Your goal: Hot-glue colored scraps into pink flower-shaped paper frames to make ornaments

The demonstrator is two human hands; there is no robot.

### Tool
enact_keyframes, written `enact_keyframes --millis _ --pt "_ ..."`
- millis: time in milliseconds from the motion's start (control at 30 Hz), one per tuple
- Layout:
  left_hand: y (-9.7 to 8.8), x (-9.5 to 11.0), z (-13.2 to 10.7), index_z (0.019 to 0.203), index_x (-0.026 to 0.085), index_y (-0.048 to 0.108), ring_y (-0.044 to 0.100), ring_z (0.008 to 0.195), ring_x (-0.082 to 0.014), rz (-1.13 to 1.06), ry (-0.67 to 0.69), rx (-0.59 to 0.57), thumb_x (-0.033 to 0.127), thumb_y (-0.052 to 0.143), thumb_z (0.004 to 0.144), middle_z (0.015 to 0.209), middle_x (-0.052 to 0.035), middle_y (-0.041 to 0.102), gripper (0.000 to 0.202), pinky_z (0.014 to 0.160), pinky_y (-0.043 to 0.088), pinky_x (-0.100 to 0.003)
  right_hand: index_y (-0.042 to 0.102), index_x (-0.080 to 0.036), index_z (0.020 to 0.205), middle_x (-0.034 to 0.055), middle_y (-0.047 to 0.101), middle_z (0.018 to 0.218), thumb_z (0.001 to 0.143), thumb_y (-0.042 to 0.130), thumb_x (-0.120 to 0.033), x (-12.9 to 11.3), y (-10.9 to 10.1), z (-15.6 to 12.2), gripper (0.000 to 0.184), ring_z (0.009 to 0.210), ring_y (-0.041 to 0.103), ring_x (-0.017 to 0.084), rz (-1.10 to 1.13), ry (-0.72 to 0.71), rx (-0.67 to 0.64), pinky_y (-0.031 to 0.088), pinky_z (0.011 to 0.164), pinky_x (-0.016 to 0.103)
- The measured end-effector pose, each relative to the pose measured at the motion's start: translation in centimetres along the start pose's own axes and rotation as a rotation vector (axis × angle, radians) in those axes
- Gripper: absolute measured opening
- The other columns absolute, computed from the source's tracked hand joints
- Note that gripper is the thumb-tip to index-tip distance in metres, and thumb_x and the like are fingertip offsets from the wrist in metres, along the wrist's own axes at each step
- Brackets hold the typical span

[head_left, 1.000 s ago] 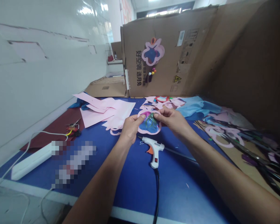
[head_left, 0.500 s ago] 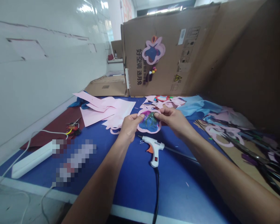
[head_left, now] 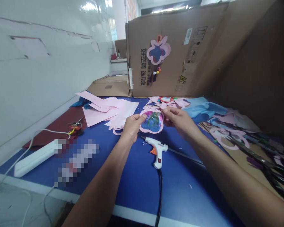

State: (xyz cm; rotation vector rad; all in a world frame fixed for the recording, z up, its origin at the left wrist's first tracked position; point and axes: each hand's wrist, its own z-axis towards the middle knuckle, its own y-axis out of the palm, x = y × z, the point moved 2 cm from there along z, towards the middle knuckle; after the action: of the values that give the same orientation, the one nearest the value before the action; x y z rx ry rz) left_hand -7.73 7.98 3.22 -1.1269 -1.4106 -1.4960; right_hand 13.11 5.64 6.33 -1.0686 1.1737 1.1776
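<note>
Fingers of the left hand (head_left: 132, 127) and right hand (head_left: 178, 123) pinch opposite edges of a pink paper flower cutout (head_left: 151, 122) with a blue-purple centre, over the blue desk (head_left: 142, 186). A hot glue gun (head_left: 157, 151) lies at 6 o'clock, pink paper sheets (head_left: 115, 113) at 10 o'clock, and a white power strip (head_left: 34, 162) farther out at 8 o'clock.

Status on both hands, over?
Left hand, right hand: both pinching pink-edged cutout. Hot glue gun below, not touching. Nothing in the way.
</note>
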Motion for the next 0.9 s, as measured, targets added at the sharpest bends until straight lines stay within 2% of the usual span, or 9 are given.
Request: enact_keyframes --millis 133,233,333,400,500,633,767,900 --pt "-0.2 0.0 0.2 0.074 0.02 0.072 0.068 0.065 -0.017 -0.017 0.009 0.05 0.051 0.104 0.072 0.068 0.0007 0.069 0.045 0.062 0.053 -0.028 0.074 -0.023 0.097 0.0015 0.072 0.082 0.074 0.09 -0.081 -0.2 -0.1 -0.1 0.065 0.073 0.068 0.017 0.057 0.073 0.014 0.051 0.065 0.029" --pt "-0.2 0.1 0.2 0.079 0.02 0.073 0.066 0.063 -0.0156 -0.044 0.024 0.069 0.054 0.104 0.07 0.07 0.0012 0.071 0.047 0.061 0.053 -0.027 0.072 -0.022 0.091 0.0023 0.073 0.081 0.072 0.094 -0.079 -0.2 0.1 -0.3 0.064 0.075 0.068 0.017 0.008 0.112 -0.073 0.052 0.068 0.029" --pt "0.1 0.3 0.0 0.082 0.02 0.075 0.066 0.063 -0.0152 -0.087 0.043 0.06 0.058 0.105 0.065 0.074 0.0002 0.073 0.051 0.061 0.056 -0.028 0.07 -0.022 0.084 0.0021 0.075 0.08 0.064 0.103 -0.067 0.0 0.5 -0.4 0.059 0.075 0.067 0.017 -0.1 0.108 -0.2 0.05 0.069 0.029" --pt "0.3 0.4 -0.1 0.083 0.019 0.076 0.067 0.064 -0.0155 -0.104 0.046 0.043 0.059 0.106 0.062 0.076 -0.0009 0.074 0.054 0.062 0.057 -0.028 0.068 -0.022 0.079 0.0004 0.072 0.075 0.062 0.105 -0.061 0.1 0.6 -0.4 0.057 0.07 0.064 0.015 -0.112 0.095 -0.236 0.048 0.067 0.028" --pt "0.6 0.6 -0.4 0.079 0.019 0.073 0.065 0.062 -0.0152 -0.101 0.026 0.045 0.061 0.107 0.057 0.072 -0.0005 0.073 0.058 0.06 0.057 -0.028 0.065 -0.022 0.074 -0.0024 0.068 0.068 0.061 0.105 -0.06 0.2 0.4 -0.2 0.056 0.064 0.059 0.013 -0.073 0.083 -0.209 0.047 0.066 0.028" --pt "0.8 0.9 -0.8 0.075 0.02 0.068 0.066 0.061 -0.0158 -0.089 -0.008 0.034 0.062 0.108 0.054 0.07 0.0 0.071 0.061 0.06 0.058 -0.03 0.07 -0.022 0.079 -0.0017 0.069 0.07 0.065 0.102 -0.06 0.3 -0.1 0.1 0.052 0.064 0.059 0.013 -0.045 0.067 -0.141 0.049 0.066 0.028" --pt "0.9 1.0 -0.9 0.083 0.02 0.074 0.072 0.067 -0.0196 -0.065 -0.039 -0.002 0.059 0.108 0.055 0.077 -0.0029 0.077 0.059 0.065 0.061 -0.034 0.07 -0.022 0.078 -0.0016 0.069 0.069 0.063 0.103 -0.058 0.5 -0.2 0.2 0.051 0.064 0.059 0.014 -0.058 0.06 -0.118 0.05 0.065 0.028" --pt "0.7 0.8 -0.7 0.087 0.019 0.078 0.072 0.068 -0.0198 -0.057 -0.04 0.02 0.052 0.109 0.055 0.078 -0.004 0.078 0.055 0.066 0.062 -0.034 0.072 -0.022 0.081 -0.0003 0.071 0.071 0.066 0.101 -0.058 0.4 -0.2 0.2 0.048 0.067 0.063 0.015 -0.062 0.07 -0.115 0.053 0.066 0.029"
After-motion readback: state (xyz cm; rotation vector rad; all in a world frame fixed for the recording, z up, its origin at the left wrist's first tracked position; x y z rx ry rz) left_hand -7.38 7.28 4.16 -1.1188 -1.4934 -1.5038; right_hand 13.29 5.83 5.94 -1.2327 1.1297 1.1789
